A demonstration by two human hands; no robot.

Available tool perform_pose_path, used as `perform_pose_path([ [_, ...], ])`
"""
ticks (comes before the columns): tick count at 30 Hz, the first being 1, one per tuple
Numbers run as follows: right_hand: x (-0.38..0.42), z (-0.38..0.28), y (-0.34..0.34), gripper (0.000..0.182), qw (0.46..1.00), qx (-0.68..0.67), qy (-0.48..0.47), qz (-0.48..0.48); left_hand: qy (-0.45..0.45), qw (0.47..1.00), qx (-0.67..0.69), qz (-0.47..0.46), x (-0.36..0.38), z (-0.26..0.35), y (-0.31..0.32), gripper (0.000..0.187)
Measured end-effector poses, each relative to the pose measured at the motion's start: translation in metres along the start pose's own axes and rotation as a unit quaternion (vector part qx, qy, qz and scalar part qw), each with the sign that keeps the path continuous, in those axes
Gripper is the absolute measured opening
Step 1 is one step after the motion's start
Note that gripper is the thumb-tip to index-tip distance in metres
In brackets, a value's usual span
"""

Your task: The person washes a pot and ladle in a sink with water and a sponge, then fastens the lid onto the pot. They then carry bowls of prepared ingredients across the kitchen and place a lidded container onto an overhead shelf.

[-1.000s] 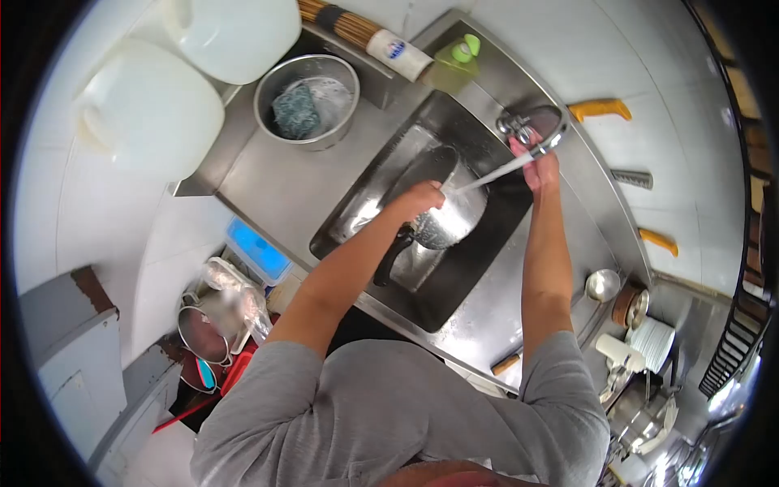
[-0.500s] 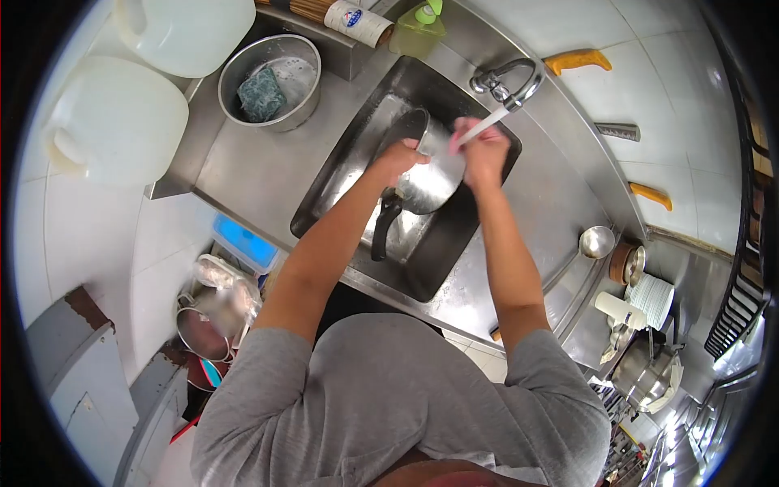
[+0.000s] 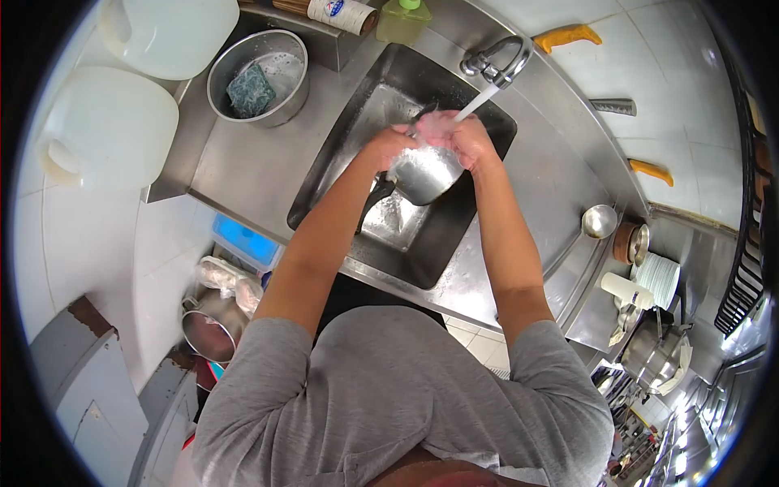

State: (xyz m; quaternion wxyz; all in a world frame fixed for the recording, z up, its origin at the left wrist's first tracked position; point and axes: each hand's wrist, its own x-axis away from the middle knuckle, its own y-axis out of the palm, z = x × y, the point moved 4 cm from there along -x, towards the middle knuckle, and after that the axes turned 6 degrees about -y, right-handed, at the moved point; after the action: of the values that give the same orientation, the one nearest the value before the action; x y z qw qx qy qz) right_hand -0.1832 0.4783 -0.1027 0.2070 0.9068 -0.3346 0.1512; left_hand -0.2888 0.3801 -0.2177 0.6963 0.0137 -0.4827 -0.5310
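A metal pot (image 3: 426,174) with a black handle (image 3: 375,199) is held tilted over the dark-rimmed sink (image 3: 410,272). On its left side, my left hand (image 3: 391,148) grips the rim, fingers partly hidden. My right hand (image 3: 469,142) is at the far right edge of the pot, under the stream from the faucet (image 3: 510,69). Splashing water blurs its fingers, so whether they are closed is unclear. Water spreads over the pot's wall.
At the back left, a metal bowl (image 3: 284,101) holds a green scouring pad (image 3: 251,91). Two white jugs (image 3: 114,130) stand left of it. Behind the sink is a green soap bottle (image 3: 402,23). A ladle (image 3: 599,221) and stacked plates (image 3: 659,280) are at the right.
The pot has turned and tipped, and its handle has moved slightly left. My right hand has shifted left, nearer my left hand, with water now splashing over both. The view has shifted slightly.
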Motion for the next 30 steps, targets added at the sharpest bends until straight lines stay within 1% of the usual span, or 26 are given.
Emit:
perform_pose_path([
  [1,0.002,0.0,-0.003,0.036,0.997,0.033,-0.028,0.057,-0.002,1.0,-0.006,-0.001,0.004,-0.001,-0.002,0.042],
  [2,0.005,0.001,0.0,0.035,1.0,-0.022,-0.004,-0.004,0.001,1.0,-0.022,0.008,0.0,-0.002,-0.006,0.046],
  [4,0.019,-0.01,0.013,0.035,0.982,-0.13,0.044,-0.127,0.011,0.998,-0.052,0.024,-0.007,0.001,-0.012,0.055],
  [5,0.016,-0.007,0.008,0.035,0.991,-0.094,0.029,-0.095,0.016,0.997,-0.07,0.032,-0.008,-0.001,-0.017,0.056],
  [7,0.007,0.0,0.002,0.035,0.999,-0.021,-0.003,-0.028,0.026,0.993,-0.108,0.048,0.021,0.013,-0.006,0.058],
  [8,0.004,0.001,0.003,0.034,0.998,-0.053,-0.034,-0.005,0.055,0.983,-0.164,0.063,0.02,0.016,-0.011,0.057],
  [10,0.014,-0.006,0.012,0.036,0.985,-0.134,-0.001,-0.107,0.113,0.95,-0.276,0.095,0.019,0.026,-0.017,0.053],
  [11,0.018,-0.008,0.016,0.037,0.972,-0.174,0.015,-0.158,0.149,0.946,-0.264,0.112,0.018,0.031,-0.019,0.051],
  [14,0.004,0.002,0.005,0.039,0.973,-0.196,-0.028,-0.116,0.257,0.926,-0.223,0.163,0.043,0.068,0.007,0.048],
  [15,0.004,-0.002,0.014,0.04,0.942,-0.275,-0.039,-0.191,0.205,0.973,-0.093,0.054,0.04,0.066,0.019,0.053],
  [16,0.003,-0.007,0.024,0.04,0.898,-0.349,-0.048,-0.265,0.149,0.986,0.041,-0.056,0.037,0.065,0.032,0.059],
  [17,0.003,-0.011,0.035,0.04,0.842,-0.42,-0.055,-0.335,0.089,0.967,0.173,-0.165,0.036,0.064,0.048,0.065],
  [18,-0.004,-0.012,0.041,0.04,0.865,-0.433,-0.068,-0.246,0.101,0.951,0.215,-0.197,0.041,0.065,0.065,0.068],
  [19,-0.014,-0.017,0.049,0.04,0.865,-0.465,-0.082,-0.171,0.113,0.932,0.255,-0.23,0.049,0.061,0.089,0.071],
  [21,-0.042,-0.025,0.055,0.041,0.848,-0.519,-0.109,-0.017,0.098,0.902,0.314,-0.278,0.059,0.048,0.116,0.078],
  [23,-0.076,-0.027,0.047,0.037,0.919,-0.38,-0.099,-0.029,0.042,0.883,0.355,-0.305,0.068,0.025,0.131,0.085],
  [24,-0.091,-0.026,0.043,0.035,0.946,-0.307,-0.094,-0.036,0.003,0.893,0.353,-0.278,0.075,0.009,0.141,0.09],
  [25,-0.1,-0.021,0.035,0.031,0.99,-0.074,-0.12,0.007,-0.035,0.903,0.348,-0.251,0.084,-0.007,0.153,0.096],
  [26,-0.105,-0.016,0.026,0.027,0.976,0.163,-0.139,0.05,-0.074,0.91,0.341,-0.224,0.089,-0.017,0.157,0.101],
  [27,-0.107,-0.015,0.022,0.023,0.903,0.391,-0.152,0.091,-0.075,0.915,0.331,-0.216,0.088,-0.016,0.154,0.101],
  [28,-0.092,-0.014,0.022,0.018,0.916,0.342,-0.161,0.135,-0.075,0.921,0.321,-0.209,0.081,-0.015,0.147,0.102],
  [29,-0.079,-0.006,0.021,0.018,0.938,0.268,-0.15,0.16,-0.076,0.925,0.311,-0.203,0.074,-0.013,0.139,0.102],
  [30,-0.069,0.005,0.018,0.019,0.953,0.193,-0.141,0.184,-0.011,0.882,0.327,-0.338,0.057,0.0,0.126,0.096],
])
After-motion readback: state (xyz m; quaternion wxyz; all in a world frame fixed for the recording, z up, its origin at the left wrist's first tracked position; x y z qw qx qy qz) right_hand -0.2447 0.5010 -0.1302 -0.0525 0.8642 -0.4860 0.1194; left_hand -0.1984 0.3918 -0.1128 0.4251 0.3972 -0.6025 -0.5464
